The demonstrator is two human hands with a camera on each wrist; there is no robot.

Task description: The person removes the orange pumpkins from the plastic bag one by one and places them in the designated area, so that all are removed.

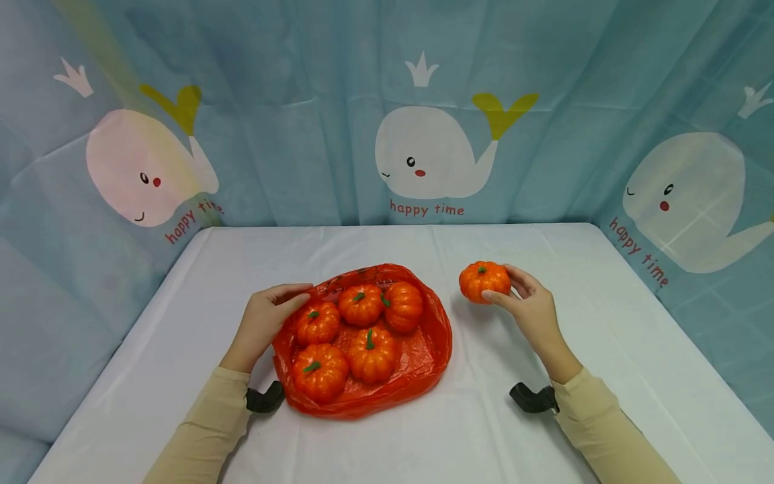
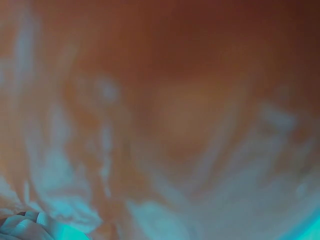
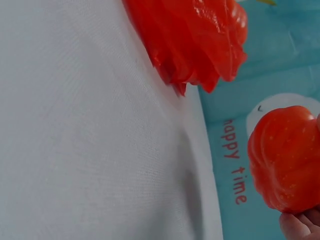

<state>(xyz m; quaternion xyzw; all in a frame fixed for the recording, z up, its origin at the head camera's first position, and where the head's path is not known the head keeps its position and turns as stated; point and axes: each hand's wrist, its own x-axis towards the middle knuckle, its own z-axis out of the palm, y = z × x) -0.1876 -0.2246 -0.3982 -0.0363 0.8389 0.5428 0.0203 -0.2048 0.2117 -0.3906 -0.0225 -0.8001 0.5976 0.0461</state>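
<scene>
On the table lies a red plastic bag (image 1: 423,357) with its mouth spread wide and several small orange pumpkins (image 1: 373,356) with green stems inside. My left hand (image 1: 261,323) pinches the bag's left rim between thumb and fingers. To the right of the bag, my right hand (image 1: 535,310) grips another small orange pumpkin (image 1: 480,281) by its right side, thumb at the front and fingers behind. In the right wrist view this pumpkin (image 3: 285,160) is raised above the tabletop. The bag's crinkled plastic (image 2: 65,195) fills the left wrist view, very blurred.
A white cloth (image 1: 375,454) covers the table. Behind and at both sides hangs a blue curtain (image 1: 290,168) printed with whales. A black curved wrist mount sticks out at the left cuff (image 1: 266,398), and a similar black mount (image 1: 533,398) at the right.
</scene>
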